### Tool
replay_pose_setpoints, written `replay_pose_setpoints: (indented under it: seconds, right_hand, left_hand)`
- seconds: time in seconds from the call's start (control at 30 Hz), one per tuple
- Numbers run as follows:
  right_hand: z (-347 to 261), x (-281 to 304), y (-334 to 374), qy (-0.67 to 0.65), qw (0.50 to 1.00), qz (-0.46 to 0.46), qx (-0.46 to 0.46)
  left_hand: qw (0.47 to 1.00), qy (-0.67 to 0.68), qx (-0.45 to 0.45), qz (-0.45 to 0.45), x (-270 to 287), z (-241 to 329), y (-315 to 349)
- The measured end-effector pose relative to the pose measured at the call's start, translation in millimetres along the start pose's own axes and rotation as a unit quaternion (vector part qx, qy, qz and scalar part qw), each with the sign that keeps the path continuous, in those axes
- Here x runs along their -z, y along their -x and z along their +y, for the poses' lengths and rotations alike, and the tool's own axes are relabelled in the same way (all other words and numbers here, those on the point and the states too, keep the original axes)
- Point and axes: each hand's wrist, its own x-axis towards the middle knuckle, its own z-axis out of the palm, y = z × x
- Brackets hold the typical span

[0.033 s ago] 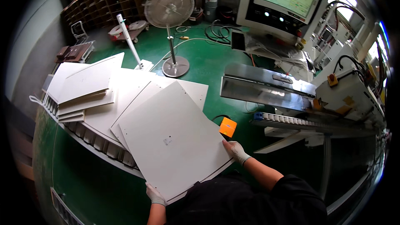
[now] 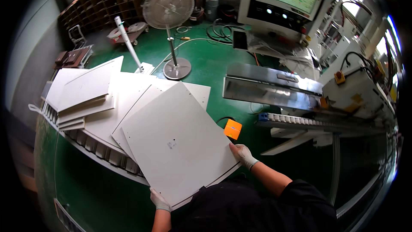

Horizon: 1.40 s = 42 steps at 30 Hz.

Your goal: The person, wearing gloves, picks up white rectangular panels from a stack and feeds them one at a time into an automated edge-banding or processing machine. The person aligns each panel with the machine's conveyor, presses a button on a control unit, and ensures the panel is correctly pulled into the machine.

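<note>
White panel between left grip and right grip — more boards just beyond

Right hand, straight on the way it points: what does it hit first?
Probably the white panel already in its grip: the right hand points up-left into its right edge. Depth beneath is unclear.

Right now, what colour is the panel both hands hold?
The panel is white, best seen in the head view.
</note>
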Motion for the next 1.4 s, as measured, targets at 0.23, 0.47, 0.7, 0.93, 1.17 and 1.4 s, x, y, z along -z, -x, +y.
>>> replay_pose_setpoints:
  seconds: [0.23, 0.47, 0.7, 0.93, 1.17, 1.4]
  right_hand:
    - [47.0, 30.5, 76.8, -0.107, 0.977, 0.171, -0.067]
    - [121.4, 45.7, 142.3, -0.160, 0.928, 0.316, -0.114]
    - [177.3, 65.8, 179.0, -0.227, 0.895, 0.351, -0.154]
    - [205.8, 113.9, 184.5, -0.285, 0.903, 0.302, -0.105]
    - [212.7, 182.3, 194.8, -0.469, 0.853, 0.201, -0.113]
    - [246.1, 209.1, 218.4, -0.725, 0.633, 0.266, -0.055]
  left_hand:
    - [0.984, -0.091, -0.110, -0.110, -90.0, 33.7, -14.9]
    - [0.921, -0.269, -0.135, -0.248, -191.3, 31.1, -3.6]
    - [0.887, -0.334, -0.179, -0.265, -223.6, -23.3, 13.6]
    - [0.857, -0.386, -0.137, -0.312, -224.6, -31.5, 39.8]
    - [0.842, -0.400, -0.198, -0.304, -242.2, -17.7, 113.2]
    - [0.842, -0.393, -0.122, -0.349, -270.1, -38.4, 142.2]
